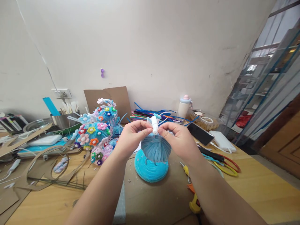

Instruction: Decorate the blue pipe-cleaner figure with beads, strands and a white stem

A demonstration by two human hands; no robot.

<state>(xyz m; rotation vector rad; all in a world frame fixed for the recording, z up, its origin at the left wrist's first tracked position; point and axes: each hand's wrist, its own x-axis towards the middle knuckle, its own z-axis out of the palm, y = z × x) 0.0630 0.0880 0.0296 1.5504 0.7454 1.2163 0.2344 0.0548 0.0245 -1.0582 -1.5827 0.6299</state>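
Observation:
Both my hands pinch the upper part of a small pipe-cleaner doll [156, 148] with a pleated blue skirt and a white top. My left hand [136, 132] has thumb and fingers closed at its left side. On its right side, my right hand [176, 135] is closed in the same way. Pale blue bits stick out near the white top; the fingers hide part of the doll's middle. Below the skirt lies a round, bright blue coiled base [151, 173]. Whether the skirt touches this base I cannot tell.
Left stand fuzzy flower-covered pieces [93, 134], a metal cup of sticks [65, 117] and cardboard cutouts [42, 156]. Behind are pipe cleaners [152, 115] and a bottle [184, 107]. Right lie a phone [200, 133], a white power bank [222, 141], pliers [225, 164] and a yellow-handled tool [195, 203].

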